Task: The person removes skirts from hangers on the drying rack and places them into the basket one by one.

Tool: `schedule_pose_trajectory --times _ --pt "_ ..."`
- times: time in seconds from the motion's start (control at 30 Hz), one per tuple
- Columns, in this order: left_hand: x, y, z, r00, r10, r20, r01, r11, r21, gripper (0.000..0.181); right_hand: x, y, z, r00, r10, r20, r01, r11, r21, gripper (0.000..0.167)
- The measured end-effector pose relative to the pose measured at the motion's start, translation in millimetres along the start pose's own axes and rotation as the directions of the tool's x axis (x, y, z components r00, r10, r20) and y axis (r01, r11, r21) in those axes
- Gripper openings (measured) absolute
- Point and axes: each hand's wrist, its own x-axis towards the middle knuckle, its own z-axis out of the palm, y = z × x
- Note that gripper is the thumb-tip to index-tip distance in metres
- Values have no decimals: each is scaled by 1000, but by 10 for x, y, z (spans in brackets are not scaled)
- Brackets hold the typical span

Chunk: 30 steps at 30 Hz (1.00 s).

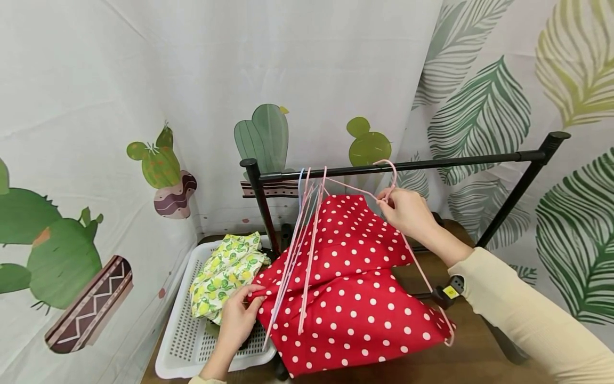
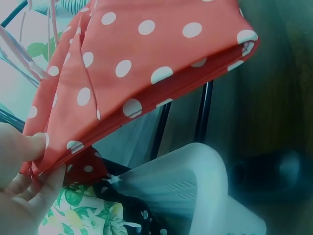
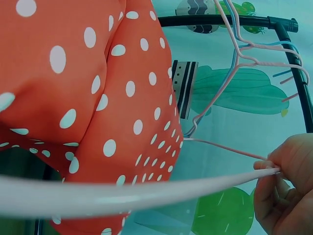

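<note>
A red fabric piece with white polka dots spreads below the black rail, partly behind several hangers. My left hand pinches its left edge between thumb and fingers; the left wrist view shows the folded cloth edge from close by. With the fingertips of my right hand I hold a pink hanger just below its hook. That hanger's right side runs down to a corner over the cloth's right end. Whether the cloth is looped over its bar I cannot tell.
Several pink and blue hangers hang from the left part of the black rack rail. A white perforated basket at the lower left holds a lemon-print cloth and dark fabric. Printed curtains stand behind.
</note>
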Motion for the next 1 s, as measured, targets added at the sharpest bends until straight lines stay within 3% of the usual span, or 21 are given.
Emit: schedule_pose_trajectory --times 0.17,0.33,0.5,0.77,1.0 --pt "21 8 -28 997 58 -60 -54 997 62 19 -3 8 -4 1000 -26 -3 26 1000 -8 16" --pt "35 16 -55 991 82 -105 -75 995 67 18 -6 4 -7 1000 -27 -4 27 1000 -3 15" --pt "52 12 -65 989 121 -85 -117 991 60 19 -8 -3 -6 1000 -26 -5 26 1000 0 15" --pt "78 61 -83 1000 8 -11 -8 999 51 15 -1 8 4 1000 -19 6 19 1000 5 17" --pt "118 53 -110 999 15 -38 -12 998 63 16 -3 9 13 1000 -26 -3 26 1000 -5 15"
